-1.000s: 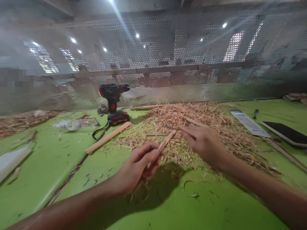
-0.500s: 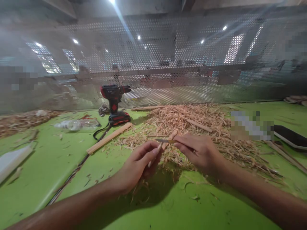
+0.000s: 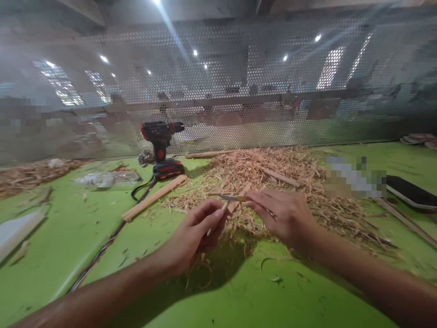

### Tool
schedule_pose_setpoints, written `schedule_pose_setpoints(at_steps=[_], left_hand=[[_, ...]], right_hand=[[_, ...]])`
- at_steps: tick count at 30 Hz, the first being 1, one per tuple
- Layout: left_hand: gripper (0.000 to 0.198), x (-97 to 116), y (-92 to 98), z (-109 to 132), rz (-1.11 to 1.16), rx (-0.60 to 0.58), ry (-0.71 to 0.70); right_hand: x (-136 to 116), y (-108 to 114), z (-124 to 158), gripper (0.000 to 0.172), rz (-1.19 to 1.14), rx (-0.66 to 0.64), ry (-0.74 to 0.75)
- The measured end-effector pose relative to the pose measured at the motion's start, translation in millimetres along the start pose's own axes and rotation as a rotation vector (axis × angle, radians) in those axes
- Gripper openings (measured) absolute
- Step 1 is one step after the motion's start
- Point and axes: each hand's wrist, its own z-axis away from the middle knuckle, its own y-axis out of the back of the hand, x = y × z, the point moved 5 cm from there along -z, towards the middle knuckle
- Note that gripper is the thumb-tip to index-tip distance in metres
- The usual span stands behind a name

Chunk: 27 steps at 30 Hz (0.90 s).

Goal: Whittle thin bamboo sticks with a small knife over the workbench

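Between the thumb and fingers of my left hand is a thin, pale wooden stick, its upper end poking out past the fingertips. My right hand is closed round the handle of a small knife. The blade points left and lies across the top of the stick, touching it or very close. Just beyond both hands spreads a heap of wood shavings, and a few curls lie below them. Part of the stick is hidden in my left palm.
A cordless drill stands upright on the green tabletop, a wooden strip in front of it. A plastic bag lies to its left. At right is a dark phone-like slab. A perforated metal screen closes off the back.
The whole view has shifted slightly. Both hands keep their grips, and the blade still lies at the stick's top end, with the stick tilted a little differently.
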Motion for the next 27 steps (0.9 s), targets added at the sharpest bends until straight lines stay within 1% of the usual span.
schedule_pose_setpoints(at_steps=[2, 5, 8, 10, 12, 15, 18, 21, 27], left_hand=[[0.028, -1, 1.5, 0, 0.006, 0.008, 0.018], [0.029, 0, 2.7, 0, -0.021, -0.001, -0.004], [0.030, 0, 2.5, -1, -0.042, -0.031, -0.052], [0.028, 0, 3.1, -2, -0.050, -0.020, -0.060], [0.026, -1, 3.1, -3, -0.061, -0.001, -0.049], [0.026, -1, 0.7, -3, -0.058, 0.005, -0.026], [0.026, -1, -1.5, -2, -0.046, -0.001, -0.009], [0.027, -1, -1.3, -1, -0.041, 0.004, -0.001], [0.026, 1, -2.2, 1, -0.081, 0.001, -0.018]], right_hand=[[2, 1, 1, 0.027, 0.050, 0.001, 0.000], [21, 4, 1, 0.029, 0.097, 0.004, -0.075], [42, 16, -2, 0.028, 0.107, 0.086, -0.176], [46, 22, -3, 0.026, 0.085, 0.130, -0.196], [37, 22, -5, 0.026, 0.021, 0.110, -0.161], [14, 13, -4, 0.027, -0.071, 0.048, -0.059], [-2, 5, -3, 0.026, -0.080, 0.007, 0.003], [-4, 2, -2, 0.026, -0.064, -0.011, 0.018], [-1, 3, -2, 0.026, -0.069, 0.006, 0.006]])
